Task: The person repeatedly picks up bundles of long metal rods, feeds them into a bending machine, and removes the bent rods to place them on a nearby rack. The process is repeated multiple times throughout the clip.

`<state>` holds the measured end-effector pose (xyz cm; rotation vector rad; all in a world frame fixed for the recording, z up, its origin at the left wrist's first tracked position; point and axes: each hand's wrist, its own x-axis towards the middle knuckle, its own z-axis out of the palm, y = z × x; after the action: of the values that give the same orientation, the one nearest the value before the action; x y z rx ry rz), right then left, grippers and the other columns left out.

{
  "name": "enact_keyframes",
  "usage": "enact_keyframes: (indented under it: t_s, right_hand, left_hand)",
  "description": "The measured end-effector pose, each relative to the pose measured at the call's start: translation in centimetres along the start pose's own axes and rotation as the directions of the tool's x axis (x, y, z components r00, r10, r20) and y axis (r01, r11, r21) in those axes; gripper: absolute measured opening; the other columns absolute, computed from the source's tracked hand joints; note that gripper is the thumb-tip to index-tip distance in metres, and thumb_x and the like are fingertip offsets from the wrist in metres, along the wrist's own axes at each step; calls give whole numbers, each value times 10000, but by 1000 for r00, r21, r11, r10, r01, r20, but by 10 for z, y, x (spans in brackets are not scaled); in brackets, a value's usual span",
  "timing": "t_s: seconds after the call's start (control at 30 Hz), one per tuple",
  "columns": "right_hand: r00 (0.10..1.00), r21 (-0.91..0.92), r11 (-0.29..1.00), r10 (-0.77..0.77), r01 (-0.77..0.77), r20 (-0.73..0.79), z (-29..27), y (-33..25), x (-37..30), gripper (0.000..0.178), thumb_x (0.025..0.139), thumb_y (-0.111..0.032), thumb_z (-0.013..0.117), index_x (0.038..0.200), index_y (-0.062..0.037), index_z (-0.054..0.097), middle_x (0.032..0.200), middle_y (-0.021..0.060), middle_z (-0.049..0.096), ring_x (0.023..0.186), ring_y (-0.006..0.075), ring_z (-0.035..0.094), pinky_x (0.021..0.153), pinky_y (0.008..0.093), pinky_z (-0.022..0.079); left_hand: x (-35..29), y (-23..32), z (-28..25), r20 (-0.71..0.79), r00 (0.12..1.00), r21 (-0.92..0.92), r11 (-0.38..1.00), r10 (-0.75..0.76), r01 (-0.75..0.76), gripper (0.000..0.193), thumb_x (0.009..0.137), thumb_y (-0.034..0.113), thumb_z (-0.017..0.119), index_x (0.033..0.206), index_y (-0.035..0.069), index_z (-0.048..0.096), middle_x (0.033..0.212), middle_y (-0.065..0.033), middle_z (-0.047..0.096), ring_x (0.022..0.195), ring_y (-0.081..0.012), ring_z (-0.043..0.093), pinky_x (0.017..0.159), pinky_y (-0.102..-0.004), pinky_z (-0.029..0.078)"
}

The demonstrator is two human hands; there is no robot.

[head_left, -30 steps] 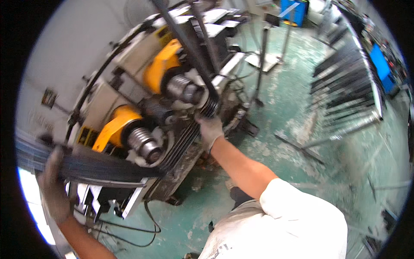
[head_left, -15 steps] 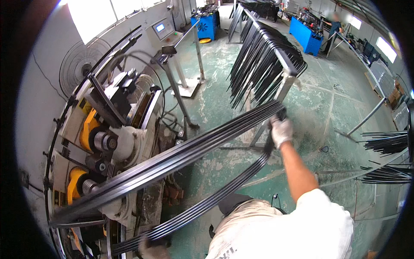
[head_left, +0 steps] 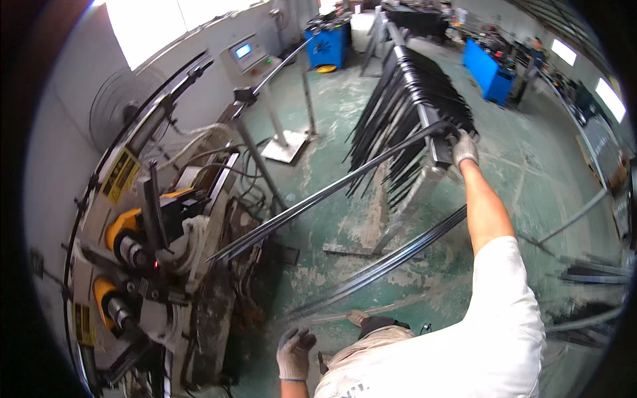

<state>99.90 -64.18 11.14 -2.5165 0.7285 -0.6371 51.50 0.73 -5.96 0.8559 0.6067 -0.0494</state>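
Observation:
My right hand (head_left: 466, 150), in a pale knitted glove, grips a bundle of bent black metal rods (head_left: 332, 184) at the bend, beside the near end of a rack bar (head_left: 438, 151). One leg of the bundle slopes down to the left toward the machine. The lower leg (head_left: 398, 255) is blurred and hangs over the floor. Many similar bent rods (head_left: 398, 113) hang astride the rack. My left hand (head_left: 296, 355), gloved with dark-stained fingers, is low in front of me, apart from the rods, its fingers loosely bent with nothing visible in them.
A bending machine (head_left: 159, 259) with yellow-and-steel rollers stands at left, a fan (head_left: 113, 116) behind it. Beyond it are a control box (head_left: 249, 53) and a metal stand (head_left: 282, 146). Blue workbenches (head_left: 490, 69) and a person (head_left: 534, 63) are farther back. More black rods (head_left: 594, 272) lie at right.
My right hand has carried the rods' bend up and forward to the rack's end. My left hand has come off the lower rod ends and moved right. The rods have swung clear of the machine's rollers.

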Motion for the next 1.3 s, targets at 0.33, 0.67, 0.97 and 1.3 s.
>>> enact_keyframes:
  t_s: [0.33,0.67,0.97,1.3]
  right_hand:
    - [883,-214,857,-455,469,114,29,35,221,727,1118,-569,565,1664,-89,551,1701,225,562,1543,418,562,1271,492,457]
    - [656,104,682,-727,724,200,130,59,-301,507,1096,-331,638,1462,20,664,1491,232,706,1381,398,667,1162,455,515]
    - [-110,413,488,-536,769,837,139,14,-700,379,981,-217,819,1228,62,748,1200,278,815,1125,407,789,996,454,601]
    - [-454,731,236,-652,640,608,26,-208,-1062,370,1001,-221,778,1305,-13,752,1247,224,819,1162,382,782,1035,443,580]
  left_hand:
    - [-17,-31,46,-266,962,313,950,69,18,409,1021,90,720,1393,-74,670,1232,-189,795,1075,-278,792,987,-380,632]
    - [-212,-108,-112,-784,476,501,859,399,105,450,975,264,734,1347,10,726,1237,-228,809,1180,-384,776,1041,-452,596]
    - [-563,-101,-260,-708,-117,603,681,697,415,296,971,93,728,1260,31,739,1194,-206,823,1113,-345,811,992,-447,635]
    - [-918,-180,-387,-521,-701,31,831,488,555,346,944,220,733,1253,67,773,1155,-194,822,1164,-429,740,1049,-540,585]
